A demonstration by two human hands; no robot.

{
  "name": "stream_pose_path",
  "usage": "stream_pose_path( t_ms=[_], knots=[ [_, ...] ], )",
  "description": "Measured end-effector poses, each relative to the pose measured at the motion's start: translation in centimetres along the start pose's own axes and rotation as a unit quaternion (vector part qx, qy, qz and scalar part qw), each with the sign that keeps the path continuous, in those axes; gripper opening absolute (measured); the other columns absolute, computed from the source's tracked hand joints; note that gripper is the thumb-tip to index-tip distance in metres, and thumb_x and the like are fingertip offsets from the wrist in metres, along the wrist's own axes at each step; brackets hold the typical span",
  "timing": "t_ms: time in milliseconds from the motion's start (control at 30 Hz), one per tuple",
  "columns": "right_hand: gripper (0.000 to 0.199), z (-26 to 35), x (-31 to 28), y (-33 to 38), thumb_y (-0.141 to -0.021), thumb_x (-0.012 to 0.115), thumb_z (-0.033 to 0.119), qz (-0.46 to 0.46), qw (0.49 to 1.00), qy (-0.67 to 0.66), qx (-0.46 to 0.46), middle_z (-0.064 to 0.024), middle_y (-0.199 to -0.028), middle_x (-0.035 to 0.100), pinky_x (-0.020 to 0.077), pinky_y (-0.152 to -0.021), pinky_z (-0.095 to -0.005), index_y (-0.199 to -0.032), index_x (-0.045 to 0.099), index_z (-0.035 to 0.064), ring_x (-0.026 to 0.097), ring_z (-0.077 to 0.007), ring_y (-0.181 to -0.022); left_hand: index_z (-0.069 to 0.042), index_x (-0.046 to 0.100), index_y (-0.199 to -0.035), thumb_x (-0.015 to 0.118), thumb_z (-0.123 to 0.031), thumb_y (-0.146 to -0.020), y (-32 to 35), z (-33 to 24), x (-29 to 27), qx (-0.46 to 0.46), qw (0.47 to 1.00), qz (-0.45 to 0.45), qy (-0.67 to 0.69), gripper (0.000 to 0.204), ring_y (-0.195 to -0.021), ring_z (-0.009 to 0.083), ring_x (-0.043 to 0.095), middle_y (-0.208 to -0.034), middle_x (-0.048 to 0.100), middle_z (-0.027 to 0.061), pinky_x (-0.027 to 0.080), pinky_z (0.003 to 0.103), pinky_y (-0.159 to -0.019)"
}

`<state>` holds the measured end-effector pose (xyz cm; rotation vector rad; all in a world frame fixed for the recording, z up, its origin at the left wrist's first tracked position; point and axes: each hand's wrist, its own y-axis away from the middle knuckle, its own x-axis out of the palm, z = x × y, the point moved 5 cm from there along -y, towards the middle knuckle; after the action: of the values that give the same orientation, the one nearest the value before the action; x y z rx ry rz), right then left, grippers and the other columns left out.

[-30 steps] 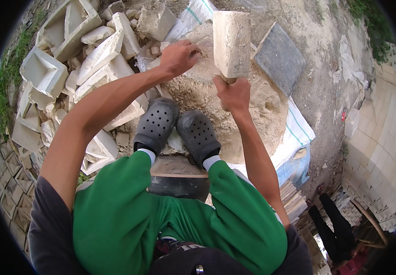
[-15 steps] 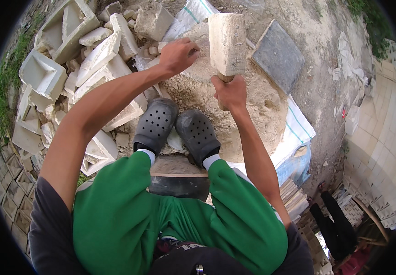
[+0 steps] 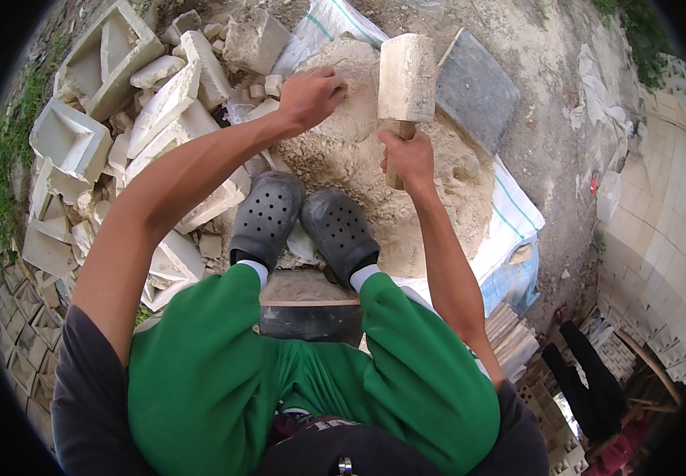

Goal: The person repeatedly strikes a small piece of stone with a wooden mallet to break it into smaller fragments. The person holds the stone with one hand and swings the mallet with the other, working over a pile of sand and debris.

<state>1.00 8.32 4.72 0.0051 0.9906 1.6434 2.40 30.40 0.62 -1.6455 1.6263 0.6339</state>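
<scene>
Wooden mallet (image 3: 406, 75) upright in right hand (image 3: 408, 157), beside left hand (image 3: 309, 97)

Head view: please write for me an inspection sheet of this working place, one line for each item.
Surface: a heap of pale sandy powder on a white sack sheet, on bare ground.
Job's things: a wooden mallet, head up, and a pale stone lump on top of the heap.
Clutter: broken pale blocks and hollow moulded pieces piled on the person's left; a grey slab beyond the mallet.
Grips: right hand closed around the mallet handle; left hand resting on the stone lump, fingers bent.
Cables: nothing seen.
Surroundings: grey clogs at the heap's edge; stacked tiles at right; another person's dark legs lower right.
</scene>
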Motion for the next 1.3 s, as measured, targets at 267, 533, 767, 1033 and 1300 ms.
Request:
stream_pose_path(
  t_ms=[267, 533, 767, 1033, 1300],
  knots=[
    [0.045, 3.4, 0.6, 2.3, -0.078, 0.075, 0.03, 0.005, 0.994, 0.045, -0.098, -0.018, -0.072, 0.071, 0.0559, -0.061, -0.0385, -0.099, 0.068, -0.0088, 0.072, -0.0287, -0.062, -0.014, 0.076, -0.102, 0.068, -0.025, -0.093, 1.1, 1.4, -1.0, -0.019, 1.0, -0.023, 0.006, 0.017, -0.093, 0.0282, 0.067, -0.097, 0.067, 0.0053, 0.053, 0.043, -0.079],
    [0.048, 0.2, 3.9, -0.7, -0.078, 0.075, 0.033, 0.005, 0.98, 0.152, -0.13, -0.0161, -0.076, 0.073, 0.0573, -0.062, -0.0355, -0.109, 0.072, -0.0032, 0.071, -0.0223, -0.058, -0.014, 0.07, -0.106, 0.071, -0.029, -0.089, 2.7, 1.4, -1.8, -0.002, 1.0, -0.03, -0.008, 0.022, -0.098, 0.0288, 0.065, -0.099, 0.066, 0.0072, 0.051, 0.043, -0.084],
    [0.042, 2.8, 1.9, 1.1, -0.079, 0.074, 0.033, -0.011, 0.981, 0.153, -0.116, -0.0124, -0.07, 0.072, 0.0565, -0.059, -0.0351, -0.099, 0.07, -0.0043, 0.07, -0.0199, -0.057, -0.014, 0.069, -0.109, 0.071, -0.031, -0.089, 3.5, 2.1, -1.7, 0.013, 1.0, 0.001, -0.014, 0.026, -0.102, 0.0272, 0.064, -0.108, 0.066, 0.0064, 0.05, 0.043, -0.09],
    [0.049, 1.1, 3.9, -0.6, -0.076, 0.074, 0.036, 0.032, 0.99, 0.116, -0.067, -0.0262, -0.082, 0.073, 0.0571, -0.076, -0.0429, -0.099, 0.072, -0.0073, 0.074, -0.0385, -0.081, -0.016, 0.073, -0.107, 0.074, -0.027, -0.088, 3.1, 1.7, -2.2, 0.034, 0.999, -0.007, -0.005, 0.023, -0.095, 0.0294, 0.066, -0.102, 0.067, 0.0069, 0.051, 0.043, -0.085],
    [0.052, 2.9, 2.5, 1.3, -0.076, 0.074, 0.036, 0.034, 0.988, 0.135, -0.068, -0.0269, -0.089, 0.073, 0.0563, -0.081, -0.0445, -0.105, 0.07, -0.0071, 0.074, -0.0371, -0.088, -0.016, 0.073, -0.111, 0.074, -0.027, -0.089, 2.8, 2.1, -1.8, 0.029, 1.0, -0.002, -0.007, 0.025, -0.095, 0.0291, 0.066, -0.102, 0.068, 0.0065, 0.053, 0.043, -0.083]
  ],
)
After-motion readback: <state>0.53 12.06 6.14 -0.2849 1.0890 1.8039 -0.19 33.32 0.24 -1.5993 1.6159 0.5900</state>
